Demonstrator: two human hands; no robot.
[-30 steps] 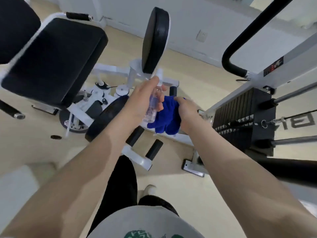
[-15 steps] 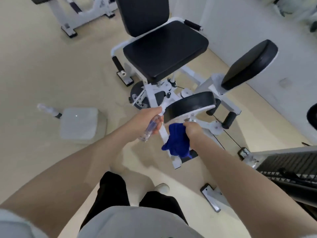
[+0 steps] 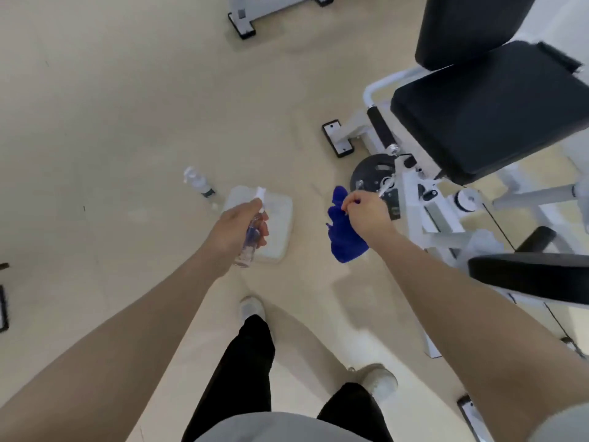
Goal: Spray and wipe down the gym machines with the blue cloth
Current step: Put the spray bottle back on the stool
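Note:
My left hand [image 3: 237,229] grips a small clear spray bottle [image 3: 250,242] with a white nozzle, held over the floor at mid-frame. My right hand [image 3: 366,213] pinches the blue cloth [image 3: 342,232], which hangs down loosely beside it. Both hands are in the air and apart from the machine. The white gym machine [image 3: 414,205] with its black seat pad [image 3: 490,113] and black backrest stands at the right. A round black leg pad [image 3: 532,277] sticks out at the lower right.
A white square box [image 3: 280,224] lies on the beige floor under my left hand, with a clear bottle [image 3: 199,181] lying beside it. Another machine's white base [image 3: 255,14] is at the top. My legs and pale shoes [image 3: 381,379] are below.
My view has swung left and down, away from the weight stack and leg pads toward the floor. My hands have drawn apart and come away from the pad, still holding bottle and cloth.

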